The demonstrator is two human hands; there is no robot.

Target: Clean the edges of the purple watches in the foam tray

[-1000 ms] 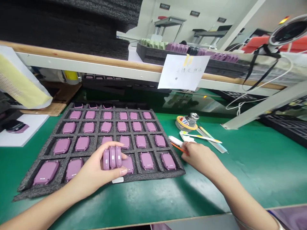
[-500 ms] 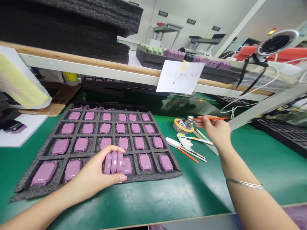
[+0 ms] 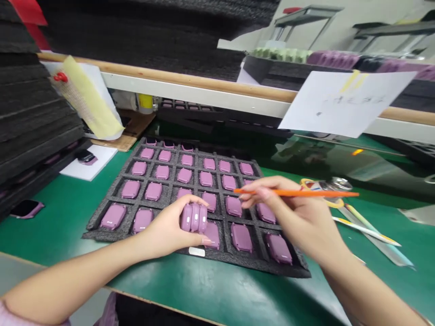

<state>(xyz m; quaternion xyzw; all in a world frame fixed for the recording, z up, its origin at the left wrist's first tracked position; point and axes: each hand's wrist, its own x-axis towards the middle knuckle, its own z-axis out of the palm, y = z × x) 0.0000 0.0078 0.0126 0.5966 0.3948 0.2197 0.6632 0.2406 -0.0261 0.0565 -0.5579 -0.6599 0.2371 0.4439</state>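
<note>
My left hand (image 3: pixel 163 231) is shut on a row of 3 purple smartwatch bodies (image 3: pixel 193 217), held on edge just above the front of the tray. A black foam tray (image 3: pixel 258 259) lies below, with one purple smartwatch body (image 3: pixel 241 237) in each of many cells. My right hand (image 3: pixel 288 213) pinches a thin orange stick (image 3: pixel 306 193) and hovers over the tray's right side. Its fingers nearly touch the watch bodies there. The hands partly hide several cells.
The tray rests on a green bench mat (image 3: pixel 217 290). To its right lie a tape roll with a metal can (image 3: pixel 335 184) and a long ruler (image 3: pixel 370 235). Black foam stacks (image 3: pixel 27 99) rise at the left, and a paper sign (image 3: pixel 346 102) hangs from the shelf rail.
My right hand has come from near the tools, lifted the orange stick, and moved over the tray. My left hand's grip looks unchanged. The view has turned, shifting the tray rightward.
</note>
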